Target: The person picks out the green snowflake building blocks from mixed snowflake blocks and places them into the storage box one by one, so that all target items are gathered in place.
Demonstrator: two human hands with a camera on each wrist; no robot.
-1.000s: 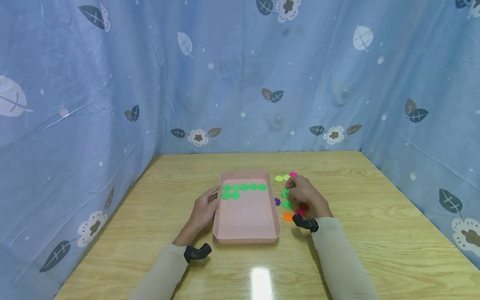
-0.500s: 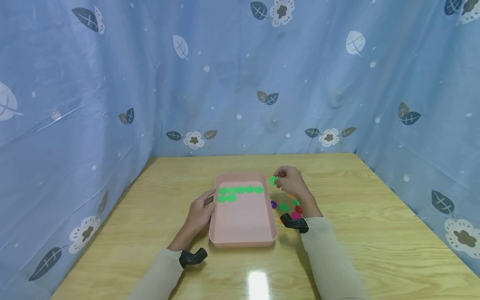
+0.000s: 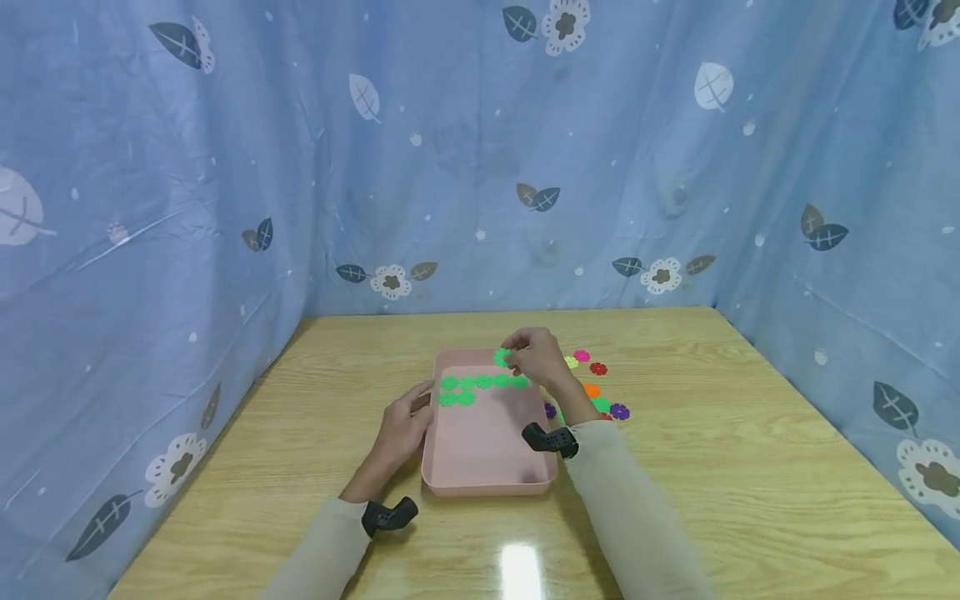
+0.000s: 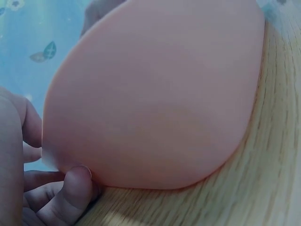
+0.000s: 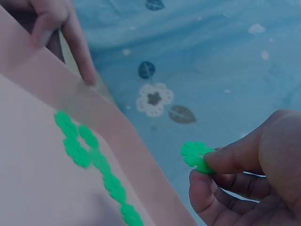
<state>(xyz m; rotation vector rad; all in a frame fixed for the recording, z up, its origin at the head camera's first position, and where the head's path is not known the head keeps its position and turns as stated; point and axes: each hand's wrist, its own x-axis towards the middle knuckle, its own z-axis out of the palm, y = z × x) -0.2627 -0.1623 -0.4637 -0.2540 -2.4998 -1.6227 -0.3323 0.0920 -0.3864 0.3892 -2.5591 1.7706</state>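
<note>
A pink rectangular tray [image 3: 487,454] lies on the table; its outer wall fills much of the left wrist view. My left hand [image 3: 402,429] holds its left side, with the thumb [image 4: 76,186] against the outside of the wall. Above the tray's far right part, my right hand [image 3: 542,358] pinches a green flower-shaped plastic disc [image 5: 192,153] between thumb and fingers. Below it, several green discs [image 3: 483,382] lie flat on the tray floor: a row across the far part and two in front of its left end.
Right of the tray lie loose flower discs, among them an orange disc [image 3: 592,390], a purple disc [image 3: 620,412], a red disc [image 3: 598,368] and a pink disc [image 3: 582,356]. My right forearm hides some of them. A patterned blue curtain [image 3: 480,167] surrounds the wooden table [image 3: 360,350].
My right hand has lifted a green disc from the loose ones on the right and carried it left over the tray. My left hand stays at the tray's side.
</note>
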